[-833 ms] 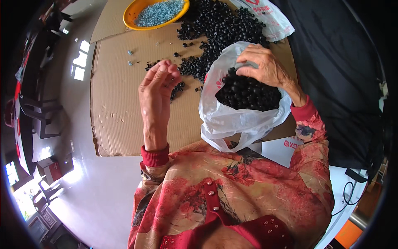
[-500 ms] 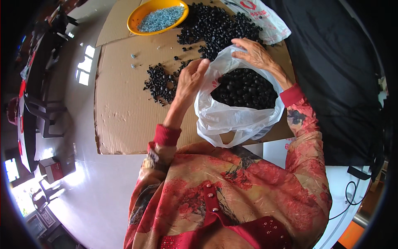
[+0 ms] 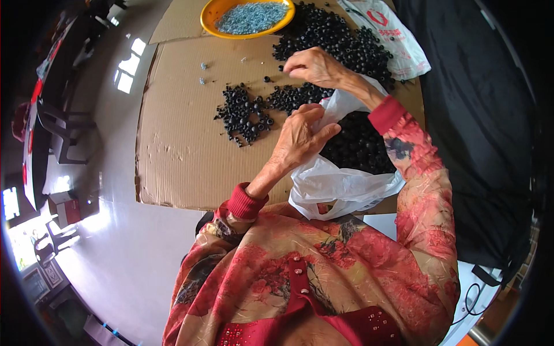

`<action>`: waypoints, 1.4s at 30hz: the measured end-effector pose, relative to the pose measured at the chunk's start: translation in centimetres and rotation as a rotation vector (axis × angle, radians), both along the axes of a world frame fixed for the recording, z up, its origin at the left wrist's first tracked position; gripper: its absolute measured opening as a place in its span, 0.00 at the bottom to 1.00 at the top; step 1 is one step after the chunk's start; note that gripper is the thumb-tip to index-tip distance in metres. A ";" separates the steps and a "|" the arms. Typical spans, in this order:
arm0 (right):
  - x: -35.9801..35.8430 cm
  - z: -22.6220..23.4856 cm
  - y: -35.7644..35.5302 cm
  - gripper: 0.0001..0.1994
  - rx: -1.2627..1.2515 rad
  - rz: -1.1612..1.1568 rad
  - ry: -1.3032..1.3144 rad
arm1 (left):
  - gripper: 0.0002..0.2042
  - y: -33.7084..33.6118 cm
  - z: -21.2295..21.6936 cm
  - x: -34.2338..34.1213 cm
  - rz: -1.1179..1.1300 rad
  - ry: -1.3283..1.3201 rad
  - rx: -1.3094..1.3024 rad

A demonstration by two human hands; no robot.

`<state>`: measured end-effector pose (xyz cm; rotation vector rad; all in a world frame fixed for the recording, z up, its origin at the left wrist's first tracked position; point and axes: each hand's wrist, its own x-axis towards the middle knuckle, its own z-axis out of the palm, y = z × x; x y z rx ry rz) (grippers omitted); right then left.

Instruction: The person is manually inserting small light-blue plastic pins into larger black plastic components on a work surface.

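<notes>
A white plastic bag (image 3: 314, 187) stands open in front of me, holding many small round black pieces (image 3: 358, 147) that look like beads or caps. My left hand (image 3: 303, 135) is at the bag's left rim, thumb apart from the bent fingers. My right hand (image 3: 317, 66) reaches over the bag's far rim with its fingers loosely bent, above the loose black pieces on the cardboard, and nothing shows in it. A smaller cluster of black pieces (image 3: 245, 115) lies left of the bag. The larger heap (image 3: 352, 43) spreads beyond my right hand.
An orange-yellow bowl (image 3: 206, 22) of tiny clear bluish pieces stands at the far side of the cardboard (image 3: 179, 144). Another white plastic bag (image 3: 404, 55) lies flat at the far right. Black cloth (image 3: 473, 132) covers the right side. A dark chair (image 3: 60, 127) stands at left.
My right hand has moved left from the bag's far rim to over the black pieces. My left hand has moved nearer the bag's opening, its thumb now spread. The whole view has shifted slightly.
</notes>
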<state>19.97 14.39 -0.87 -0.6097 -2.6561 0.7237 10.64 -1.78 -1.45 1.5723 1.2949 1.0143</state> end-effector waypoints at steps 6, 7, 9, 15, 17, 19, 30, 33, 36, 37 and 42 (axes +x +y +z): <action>-4.5 -2.0 -1.6 0.08 -0.073 0.121 -0.207 | 0.20 -1.1 -0.5 -0.4 -0.004 -0.085 0.049; -4.8 -2.5 -1.7 0.08 -0.073 0.127 -0.221 | 0.19 -1.2 -0.6 -0.4 -0.004 -0.112 0.044; -5.4 -3.1 -1.8 0.09 0.079 0.132 -0.193 | 0.18 -1.3 -1.0 -0.5 0.015 -0.102 0.099; -6.5 -4.2 -2.1 0.08 0.179 0.237 -0.310 | 0.12 -1.4 -0.9 -1.4 -0.002 -0.117 0.083; -6.6 -4.2 -2.1 0.07 0.149 0.218 -0.309 | 0.11 -1.2 -1.3 -1.4 -0.014 -0.149 0.072; -6.2 -3.4 -2.0 0.07 0.063 0.142 -0.265 | 0.10 -0.9 -1.7 -1.0 -0.016 -0.132 0.107; 3.9 11.8 -6.0 0.08 -0.275 -0.169 -0.399 | 0.10 -0.3 -1.0 -1.2 0.098 -0.258 0.080; 5.8 11.0 -9.2 0.10 -0.359 -0.226 -0.489 | 0.09 -0.2 -0.3 -1.3 0.171 -0.250 0.079; 7.6 11.5 -9.7 0.18 -0.049 -0.252 -0.352 | 0.09 -0.3 0.3 -1.1 0.180 -0.240 0.103; 8.3 11.3 -9.1 0.18 -0.050 -0.247 -0.336 | 0.06 -0.5 0.8 -1.1 0.176 -0.209 0.118; 12.6 8.6 -5.5 0.34 0.258 -0.398 -0.247 | 0.03 -1.5 3.8 0.5 0.127 -0.108 0.326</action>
